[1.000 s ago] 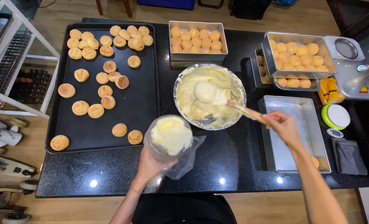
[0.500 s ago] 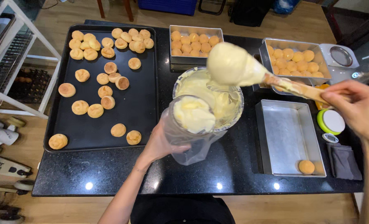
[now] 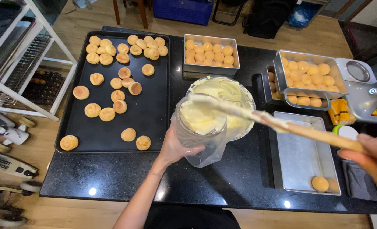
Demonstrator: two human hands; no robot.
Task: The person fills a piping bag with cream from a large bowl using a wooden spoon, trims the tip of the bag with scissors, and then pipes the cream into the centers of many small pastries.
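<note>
Our left hand (image 3: 174,148) is wrapped tight around the piping bag (image 3: 199,127). Our right hand (image 3: 373,159) grips the spatula (image 3: 282,126), its creamy tip inside the bag's mouth.

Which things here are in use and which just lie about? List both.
In use: left hand around the piping bag; right hand with the wooden spatula; cream bowl.

Lying about: dark baking tray of buns; steel tin with one bun; kitchen scale; white rack.
</note>
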